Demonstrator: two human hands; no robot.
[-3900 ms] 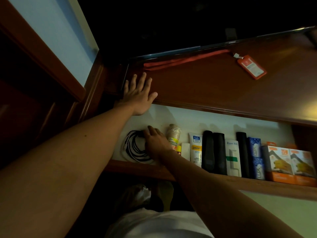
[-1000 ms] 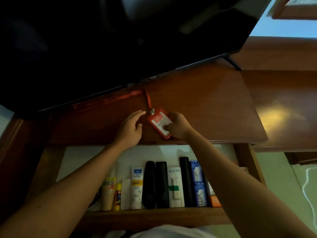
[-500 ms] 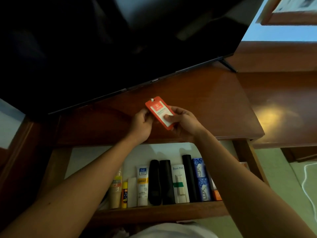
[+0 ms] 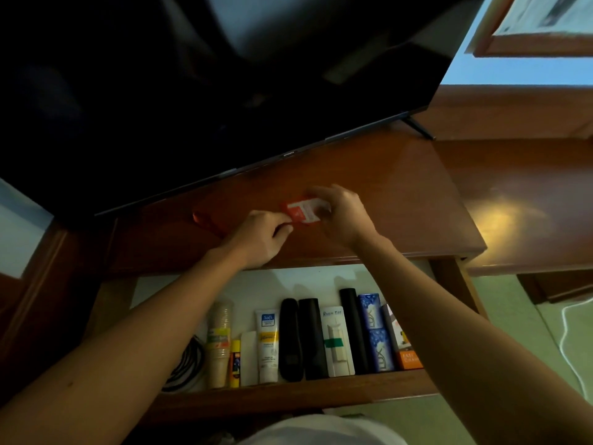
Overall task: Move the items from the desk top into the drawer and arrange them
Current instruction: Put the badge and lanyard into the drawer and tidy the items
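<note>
**Badge held over desk**

Wooden desk [image 4: 401, 194] under dark TV [image 4: 192, 91]: red badge [image 4: 303, 211] is pinched between left hand [image 4: 261, 236] and right hand [image 4: 345, 216], above open drawer [image 4: 288, 396]. "Safi" is read on tube [image 4: 268, 342], "Room" on white box [image 4: 335, 340]. Badge is turned flatter than half a second ago; strap [image 4: 205, 220] is bunched left.
</note>
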